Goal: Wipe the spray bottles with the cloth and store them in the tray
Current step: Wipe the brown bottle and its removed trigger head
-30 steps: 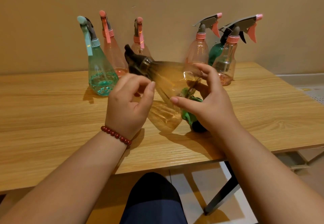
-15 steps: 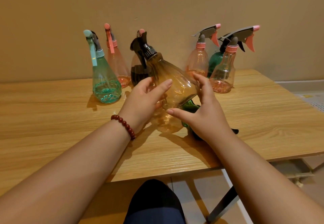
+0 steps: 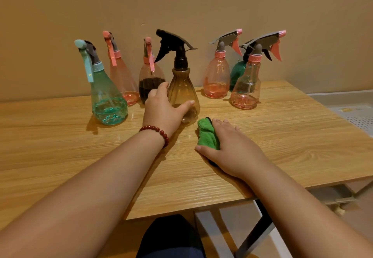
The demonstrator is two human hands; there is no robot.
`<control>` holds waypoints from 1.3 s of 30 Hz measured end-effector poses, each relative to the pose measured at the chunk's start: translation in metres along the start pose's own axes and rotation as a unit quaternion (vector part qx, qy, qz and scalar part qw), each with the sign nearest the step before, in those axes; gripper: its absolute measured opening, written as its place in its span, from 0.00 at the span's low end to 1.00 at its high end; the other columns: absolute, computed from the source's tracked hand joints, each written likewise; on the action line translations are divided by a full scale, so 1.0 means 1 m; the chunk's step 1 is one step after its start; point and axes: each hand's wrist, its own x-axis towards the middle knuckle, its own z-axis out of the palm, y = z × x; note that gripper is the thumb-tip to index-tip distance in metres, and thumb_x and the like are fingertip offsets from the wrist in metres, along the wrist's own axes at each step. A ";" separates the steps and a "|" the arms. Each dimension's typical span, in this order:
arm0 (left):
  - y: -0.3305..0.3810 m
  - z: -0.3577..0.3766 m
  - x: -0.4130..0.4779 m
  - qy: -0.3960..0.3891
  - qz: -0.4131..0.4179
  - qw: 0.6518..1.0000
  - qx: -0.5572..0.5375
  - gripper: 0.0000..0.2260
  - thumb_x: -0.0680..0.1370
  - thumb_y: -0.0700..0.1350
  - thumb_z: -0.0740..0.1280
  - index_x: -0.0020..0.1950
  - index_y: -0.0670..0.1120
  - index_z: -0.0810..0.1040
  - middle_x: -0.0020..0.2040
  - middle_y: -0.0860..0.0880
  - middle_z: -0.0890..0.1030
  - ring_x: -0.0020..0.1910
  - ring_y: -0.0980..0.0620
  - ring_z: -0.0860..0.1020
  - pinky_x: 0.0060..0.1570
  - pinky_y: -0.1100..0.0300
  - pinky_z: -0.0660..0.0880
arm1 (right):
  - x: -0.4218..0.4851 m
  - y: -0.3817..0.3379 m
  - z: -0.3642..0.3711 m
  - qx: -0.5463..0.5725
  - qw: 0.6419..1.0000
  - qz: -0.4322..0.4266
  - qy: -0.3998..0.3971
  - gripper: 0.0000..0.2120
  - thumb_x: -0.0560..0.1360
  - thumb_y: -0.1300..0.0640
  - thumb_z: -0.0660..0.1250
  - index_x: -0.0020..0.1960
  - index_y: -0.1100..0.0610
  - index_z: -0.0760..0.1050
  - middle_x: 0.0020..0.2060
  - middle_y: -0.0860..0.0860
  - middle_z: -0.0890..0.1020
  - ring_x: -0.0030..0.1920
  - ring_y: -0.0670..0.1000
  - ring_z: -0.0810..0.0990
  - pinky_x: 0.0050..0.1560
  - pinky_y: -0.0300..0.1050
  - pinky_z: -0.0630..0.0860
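Table (image 3: 60, 136): wooden, against the wall, carries everything.
Bottle row (image 3: 217, 80): six upright along the wall, probably awaiting wiping.
Amber bottle (image 3: 182, 92): upright, forward of the row, within easy reach.
Left hand (image 3: 161, 110): fingers wrapped round the amber bottle's base, steadying it.
Right hand (image 3: 236, 146): flat, fingers straight, pinning the cloth down.
Cloth (image 3: 206, 134): green, bunched, just beside the amber bottle.

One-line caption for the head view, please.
Left hand grips upright amber spray bottle on wooden table; right hand rests on green cloth.
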 end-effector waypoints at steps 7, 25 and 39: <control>-0.008 0.002 0.000 -0.049 -0.009 0.998 -0.046 0.29 0.81 0.54 0.62 0.79 0.50 0.58 0.77 0.48 0.62 0.76 0.49 0.60 0.74 0.50 0.62 | -0.003 0.000 -0.001 0.045 0.999 -0.010 0.019 0.44 0.74 0.31 0.60 0.80 0.51 0.47 0.79 0.46 0.52 0.78 0.46 0.47 0.76 0.45 0.45; -0.016 -0.015 0.006 -0.059 -0.040 0.964 -0.255 0.14 0.85 0.46 0.55 0.64 0.52 0.78 0.52 0.59 0.80 0.55 0.61 0.77 0.51 0.61 0.77 | 0.075 -0.028 -0.015 0.210 0.974 0.020 0.087 0.50 0.69 0.39 0.73 0.80 0.50 0.47 0.77 0.49 0.58 0.76 0.51 0.59 0.72 0.48 0.62; -0.024 -0.001 0.016 -0.121 0.033 0.983 -0.136 0.29 0.81 0.48 0.64 0.80 0.55 0.56 0.77 0.54 0.63 0.73 0.56 0.65 0.63 0.62 0.68 | 0.088 -0.003 -0.010 0.283 0.952 0.004 0.120 0.29 0.74 0.50 0.72 0.72 0.49 0.67 0.67 0.48 0.74 0.68 0.48 0.71 0.60 0.40 0.67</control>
